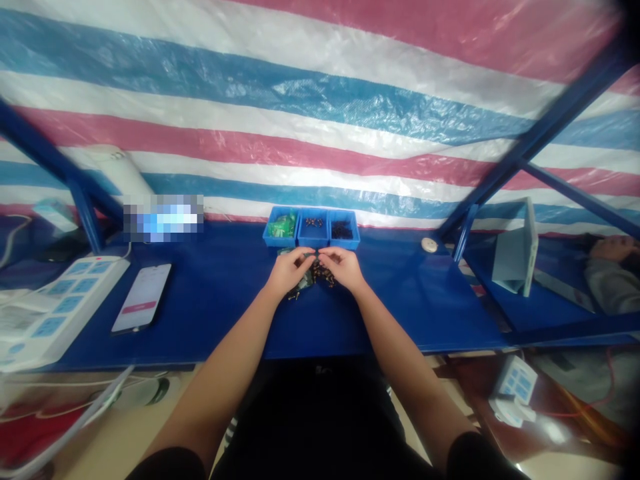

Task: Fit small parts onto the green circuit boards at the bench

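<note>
My left hand point(295, 268) and my right hand point(343, 265) meet fingertip to fingertip above the blue table, just in front of the bins. Both are closed in a pinch; whatever sits between the fingers is too small to name. Beneath and between them lies a pile of small dark and brass-coloured parts point(325, 275), partly covered by the hands. Behind them stand three blue bins: the left bin point(270, 241) with green pieces point(283, 225), the middle bin point(313, 239) with a few brass-coloured parts, the right bin point(350, 240) with many small black parts point(342, 230).
A phone point(143, 297) and a large white power strip point(65, 307) lie on the left. A round pale object point(429, 245) sits at the right, near the blue frame post point(465, 233). Beyond the post are a propped tablet point(520, 250) and another person's sleeve point(613, 283).
</note>
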Tool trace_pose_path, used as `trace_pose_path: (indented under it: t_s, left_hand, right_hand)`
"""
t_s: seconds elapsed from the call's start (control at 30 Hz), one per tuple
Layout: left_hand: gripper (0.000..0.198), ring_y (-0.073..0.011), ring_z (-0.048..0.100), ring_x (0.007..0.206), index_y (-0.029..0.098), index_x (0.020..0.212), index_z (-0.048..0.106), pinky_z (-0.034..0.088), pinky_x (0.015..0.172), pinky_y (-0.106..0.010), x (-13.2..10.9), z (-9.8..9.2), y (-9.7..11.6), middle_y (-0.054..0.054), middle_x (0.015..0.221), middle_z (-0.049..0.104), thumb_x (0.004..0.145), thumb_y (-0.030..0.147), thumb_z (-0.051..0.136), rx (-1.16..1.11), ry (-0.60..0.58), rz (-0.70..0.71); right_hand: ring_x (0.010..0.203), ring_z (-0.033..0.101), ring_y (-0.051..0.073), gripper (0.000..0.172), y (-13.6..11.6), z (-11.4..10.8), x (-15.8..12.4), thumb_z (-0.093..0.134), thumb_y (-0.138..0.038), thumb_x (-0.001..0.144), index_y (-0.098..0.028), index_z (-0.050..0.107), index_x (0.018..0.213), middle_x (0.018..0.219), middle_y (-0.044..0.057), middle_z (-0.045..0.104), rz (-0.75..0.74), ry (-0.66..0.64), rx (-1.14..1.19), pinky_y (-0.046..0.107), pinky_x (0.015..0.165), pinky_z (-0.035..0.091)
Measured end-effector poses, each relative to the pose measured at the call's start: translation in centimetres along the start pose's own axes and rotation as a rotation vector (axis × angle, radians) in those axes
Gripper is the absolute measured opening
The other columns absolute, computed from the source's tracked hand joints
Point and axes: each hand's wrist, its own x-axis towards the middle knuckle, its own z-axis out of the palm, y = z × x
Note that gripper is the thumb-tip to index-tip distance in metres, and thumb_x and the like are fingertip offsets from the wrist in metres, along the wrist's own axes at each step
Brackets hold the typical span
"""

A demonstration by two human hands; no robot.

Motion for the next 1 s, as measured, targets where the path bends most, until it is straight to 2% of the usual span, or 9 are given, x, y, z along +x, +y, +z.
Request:
trace_pose_path:
  t_s: [0.27, 0.4, 0.5, 0.67, 0.83, 1.0]
  left_hand:
    - [0.025, -0.0125, 0.06, 0.062, 0.022, 0.1, 0.069, 0.047, 0.062, -0.023, 0.01, 0.02, -0.16, 0.001, 0.07, 0.066, 0.093, 0.042, 0.055, -0.009, -0.02, -0.01]
    - [0.027, -0.0124, 0.06, 0.06, 0.022, 0.108, 0.067, 0.047, 0.063, -0.023, 0.01, 0.02, -0.09, 0.002, 0.067, 0.065, 0.092, 0.041, 0.057, -0.021, -0.022, -0.021]
    - [0.028, -0.0114, 0.057, 0.059, 0.022, 0.112, 0.067, 0.047, 0.064, -0.023, -0.01, 0.06, -0.13, 0.004, 0.065, 0.062, 0.091, 0.039, 0.059, -0.021, -0.017, -0.013]
    - [0.023, -0.0111, 0.055, 0.059, 0.021, 0.098, 0.07, 0.044, 0.061, -0.023, -0.01, 0.03, -0.36, 0.002, 0.069, 0.063, 0.091, 0.039, 0.059, -0.018, -0.016, 0.011]
    - [0.025, -0.0109, 0.056, 0.058, 0.021, 0.101, 0.067, 0.044, 0.059, -0.022, -0.02, -0.17, -0.2, 0.003, 0.067, 0.063, 0.094, 0.04, 0.054, -0.001, -0.035, -0.005]
    - [0.025, -0.0113, 0.06, 0.063, 0.021, 0.101, 0.067, 0.045, 0.062, -0.022, -0.03, -0.14, -0.07, 0.001, 0.077, 0.068, 0.095, 0.04, 0.051, 0.008, -0.039, 0.009]
  right_hand:
    - [0.074, 0.071, 0.019, 0.032, -0.32, 0.27, -0.12, 0.071, -0.045, 0.078, -0.019, 0.072, 0.095, 0.086, 0.006, 0.075, 0.03, -0.004, 0.001, 0.033, 0.074, 0.06]
    - [0.072, 0.071, 0.019, 0.03, -0.44, 0.16, -0.15, 0.07, -0.044, 0.079, -0.019, 0.073, 0.095, 0.079, 0.006, 0.074, 0.017, 0.053, -0.005, 0.032, 0.072, 0.059]
    - [0.071, 0.07, 0.019, 0.03, -0.61, 0.08, -0.14, 0.07, -0.044, 0.079, -0.019, 0.073, 0.095, 0.077, 0.005, 0.074, 0.015, 0.038, 0.019, 0.032, 0.071, 0.059]
    - [0.071, 0.07, 0.019, 0.03, -0.77, 0.24, -0.21, 0.072, -0.044, 0.078, -0.018, 0.073, 0.093, 0.078, 0.006, 0.073, 0.004, 0.002, 0.079, 0.033, 0.071, 0.059]
    - [0.073, 0.068, 0.017, 0.032, -0.31, 0.36, -0.2, 0.074, -0.042, 0.076, -0.02, 0.072, 0.099, 0.087, 0.005, 0.073, -0.033, -0.006, 0.05, 0.031, 0.071, 0.058]
    - [0.073, 0.067, 0.016, 0.034, -0.22, 0.33, -0.24, 0.073, -0.043, 0.077, -0.02, 0.072, 0.102, 0.087, 0.005, 0.072, -0.058, 0.004, 0.006, 0.03, 0.071, 0.057]
